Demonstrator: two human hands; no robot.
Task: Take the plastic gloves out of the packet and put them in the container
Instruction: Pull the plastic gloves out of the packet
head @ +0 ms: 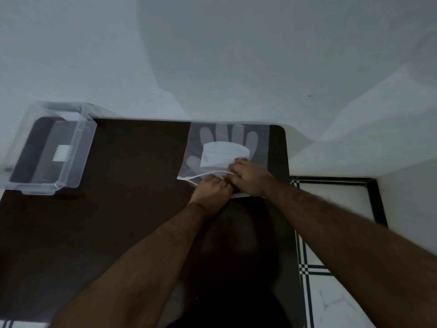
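Note:
A clear packet of plastic gloves [227, 147] lies flat at the far right of the dark table, with a hand outline and a white label showing on it. Both hands meet at its near edge. My left hand [211, 189] pinches the lower lip of the packet's mouth. My right hand [248, 177] grips the upper layer beside it, fingers curled over the plastic. The mouth is slightly parted between them. The clear plastic container [50, 147] stands at the far left corner of the table, with a white sticker on its floor and no gloves visible inside.
The dark table [123, 209] runs against a pale wall [212, 55]. Its right edge drops to a white floor with black tile lines [331, 268]. A dark shadow covers the near middle of the table between my forearms.

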